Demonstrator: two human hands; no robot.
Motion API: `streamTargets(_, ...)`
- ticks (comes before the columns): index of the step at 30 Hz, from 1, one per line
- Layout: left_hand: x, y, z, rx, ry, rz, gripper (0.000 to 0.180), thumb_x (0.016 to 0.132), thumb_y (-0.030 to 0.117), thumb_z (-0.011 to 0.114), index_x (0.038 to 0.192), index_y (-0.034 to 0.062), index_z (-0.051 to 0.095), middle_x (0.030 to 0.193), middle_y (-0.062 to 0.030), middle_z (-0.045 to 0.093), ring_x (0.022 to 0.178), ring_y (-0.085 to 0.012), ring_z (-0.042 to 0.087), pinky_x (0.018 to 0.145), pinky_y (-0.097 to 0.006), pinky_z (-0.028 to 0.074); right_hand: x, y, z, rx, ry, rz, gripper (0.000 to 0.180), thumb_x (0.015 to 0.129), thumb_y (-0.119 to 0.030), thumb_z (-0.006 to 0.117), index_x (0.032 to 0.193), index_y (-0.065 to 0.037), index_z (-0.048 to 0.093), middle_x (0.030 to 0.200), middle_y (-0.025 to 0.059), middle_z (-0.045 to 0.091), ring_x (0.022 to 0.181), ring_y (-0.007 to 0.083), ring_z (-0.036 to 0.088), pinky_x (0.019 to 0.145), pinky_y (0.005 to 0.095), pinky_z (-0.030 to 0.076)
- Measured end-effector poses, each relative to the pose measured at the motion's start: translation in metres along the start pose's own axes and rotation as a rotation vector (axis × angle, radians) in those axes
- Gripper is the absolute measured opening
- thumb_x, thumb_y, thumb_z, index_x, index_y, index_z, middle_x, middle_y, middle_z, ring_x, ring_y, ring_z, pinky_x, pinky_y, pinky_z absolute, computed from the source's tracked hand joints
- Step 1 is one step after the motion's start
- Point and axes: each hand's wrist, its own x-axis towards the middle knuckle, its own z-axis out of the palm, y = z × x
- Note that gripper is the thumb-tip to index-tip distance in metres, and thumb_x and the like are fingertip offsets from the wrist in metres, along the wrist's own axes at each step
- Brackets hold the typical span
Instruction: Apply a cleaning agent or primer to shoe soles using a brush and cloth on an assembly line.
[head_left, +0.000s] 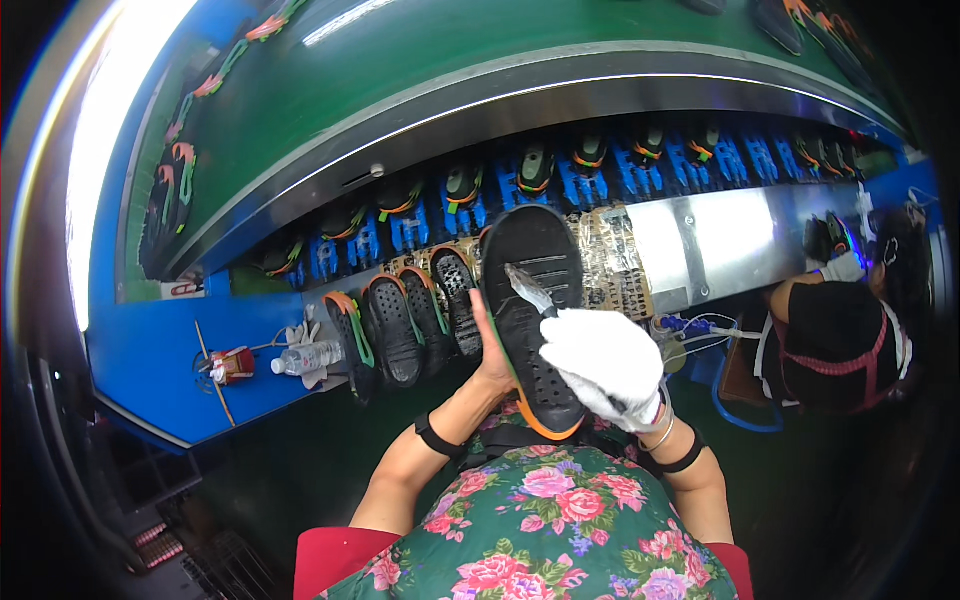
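Note:
My bare left hand (490, 345) grips the left edge of a black clog (533, 250), its long grooved footbed facing me and its orange-trimmed end pointing down toward my apron. In my right hand (605, 362), covered by a white glove, is a slim brush-like tool (532, 290) with a pale head and brownish tip. The head lies over the middle of the footbed; whether it touches is hard to tell. Just left of my left hand, several black clogs (395, 330) with orange rims and green straps stand in a row.
Ahead, blue holders (410, 228) carry more clogs beneath a metal rail (480, 105) and a green surface (400, 45). A clear bottle (308, 357) and a red container (232, 366) occupy the blue table (140, 370). A metal plate (720, 245) lies right; another person (835, 340) works there.

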Motion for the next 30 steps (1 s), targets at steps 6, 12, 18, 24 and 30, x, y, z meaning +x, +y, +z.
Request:
streamTargets(6,0.006,0.000,0.001,0.390,0.098,-0.100,0.111,0.085,0.094,0.022,0.155,0.0095,0.038,0.143,-0.0167,0.055,0.121,-0.0347,0.061,0.107,-0.050,0.049,-0.005,-0.013,0.007,0.028,-0.056,-0.001,0.025,0.076,-0.003,0.078,0.101,-0.010,0.080,0.105,0.0122,0.077,0.099,0.0301,0.074,0.087,0.0390,0.058)
streamTargets(12,0.011,0.000,0.019,0.416,0.372,-0.062,0.116,0.082,0.097,0.020,0.158,0.0103,0.035,0.151,-0.0150,0.049,0.133,-0.0339,0.054,0.113,-0.051,0.044,0.002,-0.006,0.001,0.072,0.160,0.139,0.020,0.075,0.002,0.080,0.093,-0.006,0.078,0.098,0.0140,0.077,0.094,0.0314,0.074,0.085,0.0399,0.058)
streamTargets(18,0.020,0.003,0.024,0.219,0.114,-0.076,0.120,0.080,0.099,0.021,0.141,-0.0001,0.050,0.126,-0.0226,0.063,0.110,-0.0319,0.065,0.098,-0.046,0.053,-0.006,-0.012,0.007,-0.039,0.012,-0.017,0.030,0.081,-0.006,0.075,0.111,-0.010,0.079,0.115,0.0099,0.076,0.105,0.0288,0.072,0.092,0.0389,0.056)
streamTargets(24,0.035,0.000,0.037,0.208,0.440,0.066,0.120,0.074,0.102,0.032,0.134,-0.0002,0.051,0.115,-0.0206,0.064,0.097,-0.0300,0.066,0.085,-0.044,0.057,-0.010,-0.007,0.002,0.537,0.230,0.409,0.022,0.080,-0.001,0.075,0.102,-0.005,0.079,0.105,0.0132,0.077,0.094,0.0295,0.075,0.083,0.0373,0.059)
streamTargets(30,0.031,0.003,0.031,0.198,0.030,-0.112,0.131,0.067,0.108,0.024,0.126,-0.0049,0.056,0.108,-0.0207,0.067,0.087,-0.0331,0.069,0.075,-0.045,0.060,-0.020,-0.006,0.000,0.281,0.038,0.086,0.037,0.083,-0.009,0.078,0.120,-0.012,0.077,0.115,0.0123,0.075,0.099,0.0278,0.072,0.096,0.0404,0.055)
